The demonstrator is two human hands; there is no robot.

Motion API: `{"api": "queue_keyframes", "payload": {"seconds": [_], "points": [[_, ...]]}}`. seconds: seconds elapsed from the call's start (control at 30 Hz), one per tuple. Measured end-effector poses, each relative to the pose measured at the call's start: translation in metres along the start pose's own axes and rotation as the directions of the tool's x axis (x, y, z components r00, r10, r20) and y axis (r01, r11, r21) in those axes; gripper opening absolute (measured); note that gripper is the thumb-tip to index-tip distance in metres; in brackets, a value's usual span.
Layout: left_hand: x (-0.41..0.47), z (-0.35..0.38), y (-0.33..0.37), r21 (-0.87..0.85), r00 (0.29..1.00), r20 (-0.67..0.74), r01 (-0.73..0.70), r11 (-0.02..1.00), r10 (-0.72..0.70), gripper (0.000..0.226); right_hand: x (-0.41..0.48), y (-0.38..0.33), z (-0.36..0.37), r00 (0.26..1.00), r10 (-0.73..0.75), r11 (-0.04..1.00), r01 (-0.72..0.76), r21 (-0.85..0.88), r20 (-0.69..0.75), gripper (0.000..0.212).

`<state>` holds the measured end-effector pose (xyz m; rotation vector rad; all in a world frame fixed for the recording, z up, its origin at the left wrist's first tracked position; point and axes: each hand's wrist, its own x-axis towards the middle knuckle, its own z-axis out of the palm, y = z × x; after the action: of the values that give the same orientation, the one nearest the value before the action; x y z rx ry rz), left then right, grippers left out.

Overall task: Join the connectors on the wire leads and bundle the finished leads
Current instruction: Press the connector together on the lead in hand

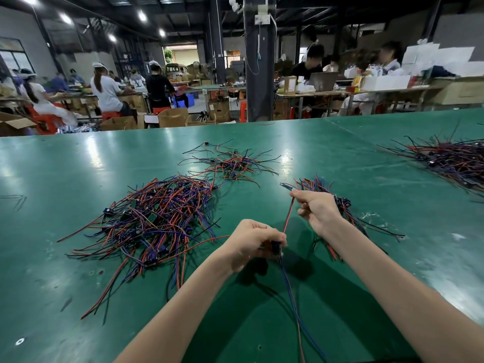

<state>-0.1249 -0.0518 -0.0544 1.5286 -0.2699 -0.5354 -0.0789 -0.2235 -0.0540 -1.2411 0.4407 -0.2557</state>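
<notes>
head view: the left hand pinches a small dark connector above the glossy green table. a thin red lead runs straight from it, up and rightward, to the right hand, which pinches its far end. blue leads trail from the connector toward the viewer.

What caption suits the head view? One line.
The left hand grips a connector, the right hand pinches a red lead, above a green table.
</notes>
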Motion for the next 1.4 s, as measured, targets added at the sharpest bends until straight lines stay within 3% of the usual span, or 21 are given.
{"api": "queue_keyframes", "payload": {"seconds": [0.07,0.17,0.3,0.4,0.53,0.73,0.83,0.97,1.23,1.4], "points": [[-0.001,-0.002,0.002,0.006,1.0,-0.024,-0.02,1.0,0.02,0.032,-0.002,0.001,0.001,0.998,0.006,1.0,-0.006,0.002,0.058,0.009],[0.0,-0.008,0.007,-0.02,0.989,-0.137,-0.064,0.998,0.061,0.025,-0.015,0.0,0.005,0.954,0.12,0.993,-0.121,-0.014,0.274,0.023],[0.004,-0.019,0.012,-0.047,0.926,-0.362,-0.135,0.99,0.109,0.021,-0.038,0.002,0.013,0.806,0.224,0.961,-0.091,-0.26,0.547,0.029],[0.006,-0.025,0.011,-0.034,0.885,-0.45,-0.148,0.988,0.117,0.016,-0.051,0.008,0.018,0.705,0.243,0.939,0.0,-0.343,0.666,0.021],[0.008,-0.025,0.007,-0.012,0.871,-0.472,-0.159,0.987,0.135,0.02,-0.055,0.014,0.02,0.691,0.2,0.934,0.08,-0.348,0.695,0.011],[0.009,-0.024,0.007,-0.024,0.883,-0.445,-0.177,0.984,0.148,0.021,-0.054,0.015,0.02,0.704,0.133,0.928,0.158,-0.337,0.697,0.016],[0.008,-0.021,0.009,-0.144,0.932,-0.355,-0.138,0.98,0.079,0.021,-0.054,0.016,0.022,0.765,0.067,0.944,0.16,-0.29,0.641,0.016],[0.007,-0.02,0.004,-0.086,0.961,-0.266,-0.1,0.991,0.073,0.013,-0.053,0.015,0.02,0.791,0.065,0.951,0.136,-0.278,0.609,0.007],[0.011,-0.026,0.0,-0.121,0.931,-0.339,-0.187,0.975,0.136,0.004,-0.054,0.017,0.021,0.784,0.126,0.94,0.101,-0.326,0.607,0.008],[0.013,-0.027,-0.003,-0.13,0.952,-0.291,-0.143,0.981,0.1,0.011,-0.053,0.019,0.023,0.817,0.035,0.942,0.166,-0.292,0.576,0.009]]}}
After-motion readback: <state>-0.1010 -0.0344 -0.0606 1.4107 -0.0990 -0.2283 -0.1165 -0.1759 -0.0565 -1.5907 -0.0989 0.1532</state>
